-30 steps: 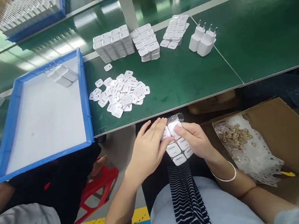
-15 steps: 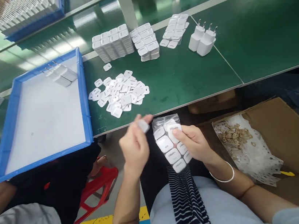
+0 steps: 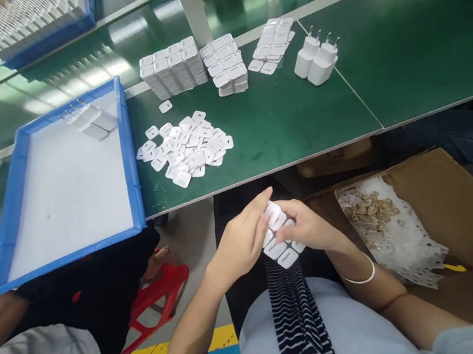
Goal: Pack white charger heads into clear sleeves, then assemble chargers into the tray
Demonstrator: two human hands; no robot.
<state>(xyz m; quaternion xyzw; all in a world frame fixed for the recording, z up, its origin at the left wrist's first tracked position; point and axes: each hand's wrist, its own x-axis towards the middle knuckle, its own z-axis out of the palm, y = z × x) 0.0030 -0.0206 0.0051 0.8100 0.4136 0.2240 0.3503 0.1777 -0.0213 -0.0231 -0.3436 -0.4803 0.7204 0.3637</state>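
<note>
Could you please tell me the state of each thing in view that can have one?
Held caps: partly covered
Left hand: touching held caps
Right hand: gripping held caps
Loose caps: heaped, overlapping
Cap stacks: standing
Bench plugs: upright, prongs up
Tray plugs: lying down
Tray: holding tray plugs
Carton: open

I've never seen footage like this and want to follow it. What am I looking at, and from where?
There is no machine, just a person, seen by a camera worn on their own head, looking forward and down. The bare right hand holds a pack of white plates; the left hand touches its upper part. On the green bench lie loose plates, stacked packs and two upright plugs. At the left, a blue tray holding more plugs juts over the bench's edge.
</note>
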